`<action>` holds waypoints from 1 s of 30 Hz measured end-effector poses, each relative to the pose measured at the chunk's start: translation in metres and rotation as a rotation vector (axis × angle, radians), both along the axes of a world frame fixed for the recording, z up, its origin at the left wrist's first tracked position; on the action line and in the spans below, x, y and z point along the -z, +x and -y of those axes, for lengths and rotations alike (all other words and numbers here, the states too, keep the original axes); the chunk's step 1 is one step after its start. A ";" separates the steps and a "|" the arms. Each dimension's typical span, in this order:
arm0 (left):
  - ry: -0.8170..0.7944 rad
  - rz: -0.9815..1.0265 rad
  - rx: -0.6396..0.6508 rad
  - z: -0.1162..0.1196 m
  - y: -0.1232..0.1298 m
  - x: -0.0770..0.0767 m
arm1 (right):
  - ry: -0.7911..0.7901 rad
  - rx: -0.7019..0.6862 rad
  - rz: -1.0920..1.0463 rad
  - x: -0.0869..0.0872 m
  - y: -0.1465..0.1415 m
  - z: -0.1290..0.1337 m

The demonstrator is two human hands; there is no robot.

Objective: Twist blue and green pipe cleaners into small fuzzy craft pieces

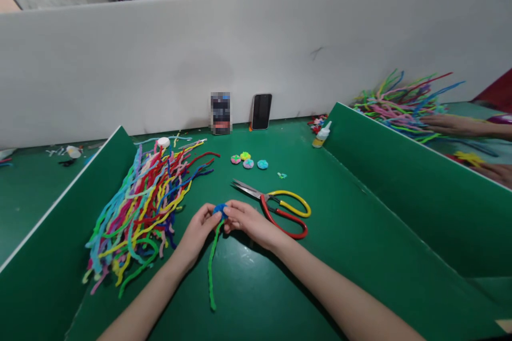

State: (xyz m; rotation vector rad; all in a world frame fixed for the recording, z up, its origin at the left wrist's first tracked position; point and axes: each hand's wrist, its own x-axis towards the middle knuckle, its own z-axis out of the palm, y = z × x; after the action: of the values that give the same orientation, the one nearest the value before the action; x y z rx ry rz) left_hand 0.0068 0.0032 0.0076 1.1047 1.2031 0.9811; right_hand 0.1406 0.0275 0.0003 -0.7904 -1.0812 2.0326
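Between the fingertips of both hands is a small blue coil of pipe cleaner (220,209). My left hand (203,225) pinches its left side, and my right hand (243,219) grips its right side. From under the coil a green pipe cleaner (212,272) hangs down toward me, its lower end loose on the table. Just beyond my right hand lie scissors (262,196) with one yellow and one red handle, their blades parted a little. Several small coloured discs (248,164) sit farther back, each with a contrasting pattern on top.
A heap of mixed pipe cleaners (148,192) spreads on the left, beside a green divider (100,176). Two phones (262,112) lean on the back wall. A glue bottle (321,135) stands by the right divider (400,192). Beyond it, another person's hand (444,123) touches more pipe cleaners.
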 end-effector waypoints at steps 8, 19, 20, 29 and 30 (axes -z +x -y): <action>0.036 -0.064 0.032 0.000 0.002 -0.001 | 0.041 0.018 0.054 -0.003 -0.002 0.001; 0.012 -0.076 0.121 0.003 -0.001 0.001 | 0.105 -0.097 0.164 -0.010 0.003 -0.001; 0.007 -0.065 0.118 0.003 -0.002 0.001 | 0.101 -0.102 0.160 -0.009 0.003 -0.001; 0.016 -0.062 0.082 0.001 0.006 -0.007 | 0.036 0.013 0.086 -0.001 -0.002 0.000; 0.016 -0.064 0.078 0.001 0.007 -0.008 | 0.030 0.020 0.071 0.000 -0.003 0.000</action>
State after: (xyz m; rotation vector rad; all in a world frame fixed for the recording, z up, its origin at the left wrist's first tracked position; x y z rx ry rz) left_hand 0.0138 0.0022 0.0152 1.1942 1.1961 0.9029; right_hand 0.1380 0.0272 0.0001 -0.8609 -1.1361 1.9805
